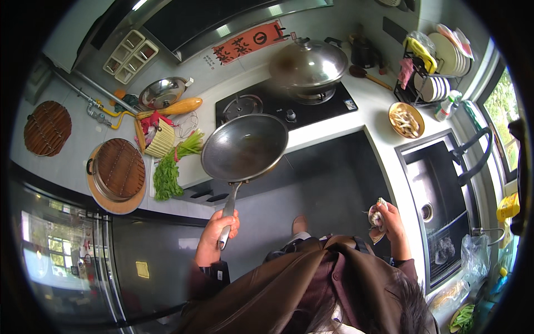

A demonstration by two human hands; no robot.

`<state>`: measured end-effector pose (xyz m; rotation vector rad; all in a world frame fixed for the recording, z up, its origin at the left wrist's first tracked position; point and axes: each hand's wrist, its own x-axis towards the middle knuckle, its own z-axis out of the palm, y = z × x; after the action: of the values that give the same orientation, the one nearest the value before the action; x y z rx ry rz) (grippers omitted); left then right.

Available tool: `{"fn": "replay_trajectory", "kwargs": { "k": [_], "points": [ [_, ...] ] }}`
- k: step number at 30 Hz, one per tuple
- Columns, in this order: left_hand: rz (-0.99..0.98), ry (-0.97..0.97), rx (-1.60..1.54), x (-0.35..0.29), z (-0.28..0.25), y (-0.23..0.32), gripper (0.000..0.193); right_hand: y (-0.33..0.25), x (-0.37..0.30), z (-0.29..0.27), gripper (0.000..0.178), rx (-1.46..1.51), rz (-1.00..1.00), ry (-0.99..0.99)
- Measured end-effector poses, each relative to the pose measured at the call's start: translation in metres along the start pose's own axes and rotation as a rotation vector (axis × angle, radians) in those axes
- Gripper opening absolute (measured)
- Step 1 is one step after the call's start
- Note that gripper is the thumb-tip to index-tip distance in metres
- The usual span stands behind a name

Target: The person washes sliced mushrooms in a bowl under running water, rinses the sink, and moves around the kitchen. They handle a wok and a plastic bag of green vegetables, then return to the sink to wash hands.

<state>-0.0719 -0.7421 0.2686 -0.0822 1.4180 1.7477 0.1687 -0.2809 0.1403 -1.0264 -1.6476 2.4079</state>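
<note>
My left hand [214, 236] is closed round the metal handle of a frying pan [245, 146]. The pan is held up in front of the stove's near edge, its dark inside facing me, with a faint brownish sheen in the middle. Over on the right, beside the counter edge, my right hand [392, 225] grips a crumpled, patterned cloth [377, 217]. Behind the pan lies the black gas stove [267, 114]; a large wok with a domed metal lid [307, 62] stands on its right burner.
Right of the stove sit a bowl of sliced food [406, 120], a dish rack [428, 83] and a sink [439, 206] with a black faucet [483, 150]. On the left are leafy greens [169, 171], a ribbed basket [160, 138] and a pot with a wooden lid [118, 170].
</note>
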Motion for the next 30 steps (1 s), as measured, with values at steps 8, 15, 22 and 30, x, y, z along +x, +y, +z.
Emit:
{"fn": "replay_trajectory", "kwargs": {
  "k": [8, 15, 22, 30],
  "points": [
    [0.099, 0.02, 0.047, 0.11, -0.108, 0.087, 0.014, -0.038, 0.078, 0.115, 0.029, -0.119, 0.016, -0.026],
    [0.109, -0.018, -0.012, 0.209, -0.141, 0.136, 0.013, -0.05, 0.11, 0.157, 0.029, -0.139, -0.031, 0.091],
    [0.25, -0.103, 0.065, 0.268, -0.165, 0.128, 0.012, -0.064, 0.116, 0.166, 0.026, -0.074, -0.026, 0.136],
    [0.124, 0.0, 0.101, 0.269, -0.17, 0.1, 0.012, -0.087, 0.15, 0.171, 0.025, -0.175, -0.062, 0.152]
  ]
}}
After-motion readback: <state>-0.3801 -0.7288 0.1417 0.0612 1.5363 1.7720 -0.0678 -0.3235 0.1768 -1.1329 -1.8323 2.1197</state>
